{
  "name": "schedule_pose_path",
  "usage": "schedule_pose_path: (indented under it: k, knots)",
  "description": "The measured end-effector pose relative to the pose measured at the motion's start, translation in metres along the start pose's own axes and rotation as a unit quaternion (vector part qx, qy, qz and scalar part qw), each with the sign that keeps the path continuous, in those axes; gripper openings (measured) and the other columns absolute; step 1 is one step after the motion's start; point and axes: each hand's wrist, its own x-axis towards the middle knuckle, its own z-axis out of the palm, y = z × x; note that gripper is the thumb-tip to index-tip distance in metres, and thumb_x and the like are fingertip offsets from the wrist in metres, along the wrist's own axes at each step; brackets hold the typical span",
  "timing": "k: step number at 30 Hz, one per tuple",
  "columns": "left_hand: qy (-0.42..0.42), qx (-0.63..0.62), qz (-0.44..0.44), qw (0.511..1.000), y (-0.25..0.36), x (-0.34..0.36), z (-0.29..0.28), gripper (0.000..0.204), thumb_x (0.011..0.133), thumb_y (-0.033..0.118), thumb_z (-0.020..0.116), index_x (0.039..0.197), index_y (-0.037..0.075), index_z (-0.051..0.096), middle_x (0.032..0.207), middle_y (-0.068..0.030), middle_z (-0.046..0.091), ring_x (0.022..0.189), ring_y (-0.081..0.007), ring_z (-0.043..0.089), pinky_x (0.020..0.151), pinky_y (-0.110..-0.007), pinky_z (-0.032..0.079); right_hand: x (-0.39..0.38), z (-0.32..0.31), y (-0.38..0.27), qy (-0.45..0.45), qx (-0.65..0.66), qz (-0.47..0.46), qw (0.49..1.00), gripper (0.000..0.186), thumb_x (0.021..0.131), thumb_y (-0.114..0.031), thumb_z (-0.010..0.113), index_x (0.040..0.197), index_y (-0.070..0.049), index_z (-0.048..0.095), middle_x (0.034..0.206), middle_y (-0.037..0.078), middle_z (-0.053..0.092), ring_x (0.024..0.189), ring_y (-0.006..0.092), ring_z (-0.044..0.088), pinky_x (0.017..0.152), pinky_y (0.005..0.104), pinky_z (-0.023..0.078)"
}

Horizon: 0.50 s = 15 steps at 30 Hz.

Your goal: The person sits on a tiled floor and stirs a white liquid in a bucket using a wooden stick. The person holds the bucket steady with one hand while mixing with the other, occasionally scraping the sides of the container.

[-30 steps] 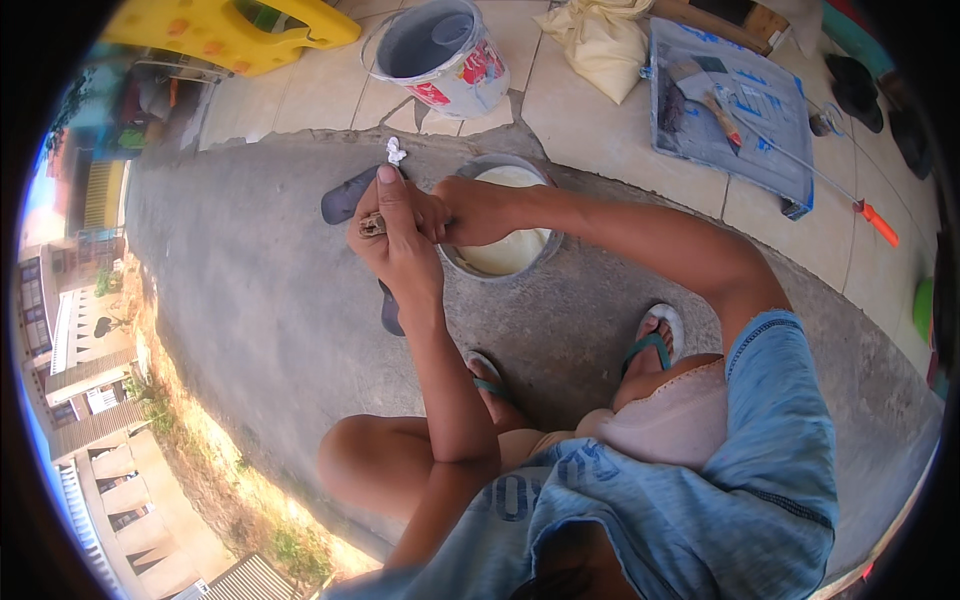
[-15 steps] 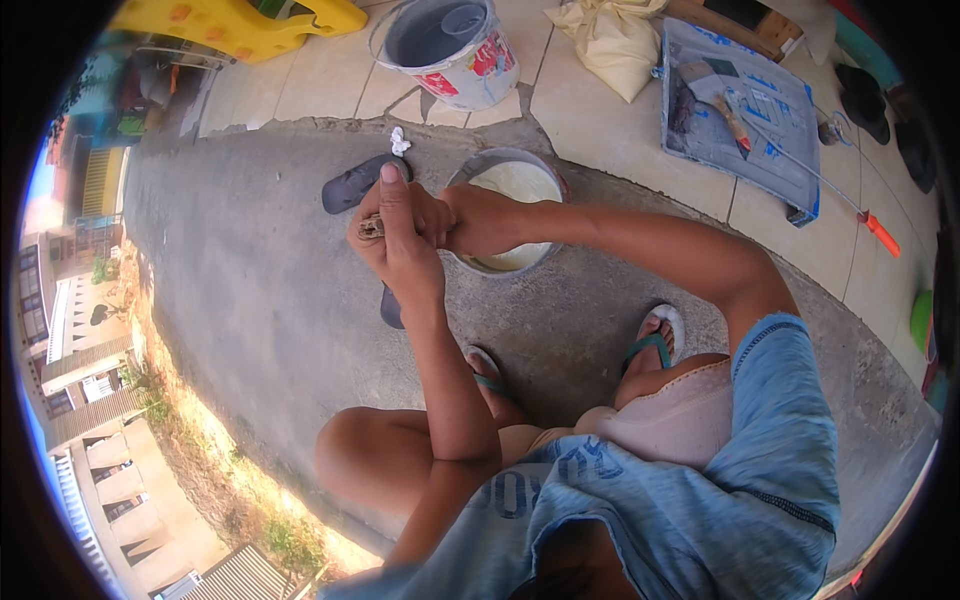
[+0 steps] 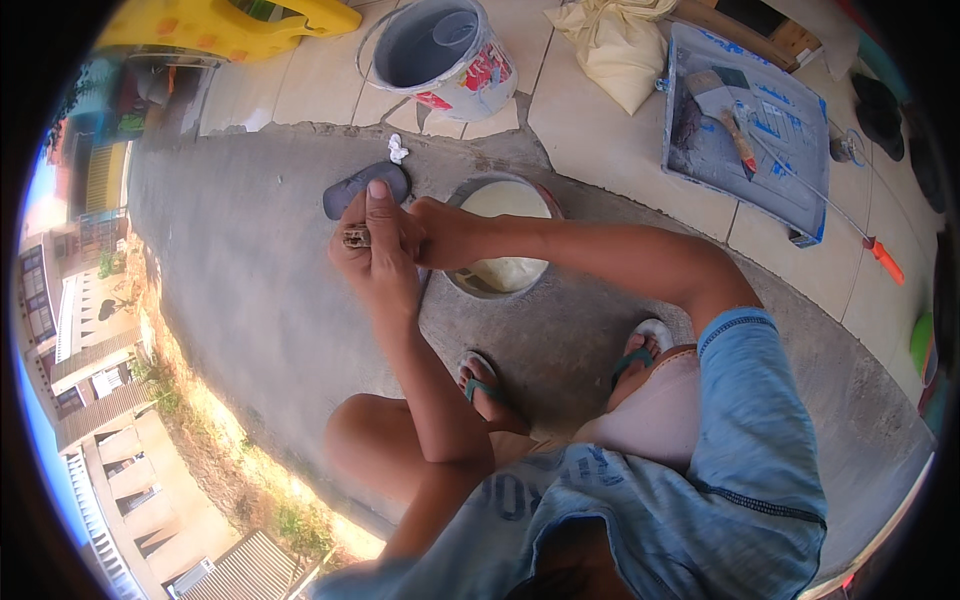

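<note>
Both hands are closed one beside the other around a rough wooden stick [image 3: 357,236], seen almost end-on. My left hand [image 3: 385,262] wraps its upper end with the thumb pointing up. Against it, my right hand [image 3: 442,235] is closed too, apparently on the same stick; its fingers are mostly hidden. Just right of the hands stands a bucket [image 3: 553,205] of cream-coloured paint [image 3: 505,200], partly covered by my right wrist. The lower part of the stick is hidden beneath my hands, so I cannot tell where it ends.
A dark slipper [image 3: 366,190] and crumpled white scrap [image 3: 398,150] lie beyond my hands. On the tiles are a white bucket [image 3: 470,95], a cream sack [image 3: 615,60], a blue paint tray [image 3: 690,160] with a brush [image 3: 738,142], and an orange-handled roller [image 3: 885,262].
Both hands have moved a little left with the stick, away from the paint bucket's middle, so more of the paint shows. The grip looks the same.
</note>
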Motion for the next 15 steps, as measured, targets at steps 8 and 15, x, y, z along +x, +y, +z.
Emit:
schedule_pose_path:
  k: [8, 15]
  knots:
    - [-0.011, -0.044, -0.064, 0.997, 0.012, -0.002, 0.025, 0.043, 0.095, 0.020, 0.050, 0.056, 0.003, 0.045, 0.050, -0.0004, 0.044, 0.047, -0.0065, 0.038, 0.044, -0.024, 0.030, -0.006, -0.046, -0.007, -0.108, -0.071, 0.095, 0.987, 0.014, 0.068, -0.016, 0.063, 0.063, -0.003, 0.061, 0.063, 0.018, 0.061, 0.062, 0.0338, 0.062, 0.059, 0.0395, 0.048]
    - [-0.029, 0.080, -0.109, 0.990, 0.039, -0.079, 0.028, 0.032, 0.093, 0.016, 0.052, 0.066, -0.002, 0.052, 0.052, -0.0076, 0.043, 0.048, -0.0110, 0.041, 0.046, -0.030, 0.035, -0.066, -0.025, -0.040, -0.120, 0.029, 0.079, 0.989, 0.026, 0.069, -0.028, 0.065, 0.065, -0.003, 0.056, 0.061, 0.016, 0.057, 0.058, 0.0350, 0.058, 0.051, 0.0386, 0.044]
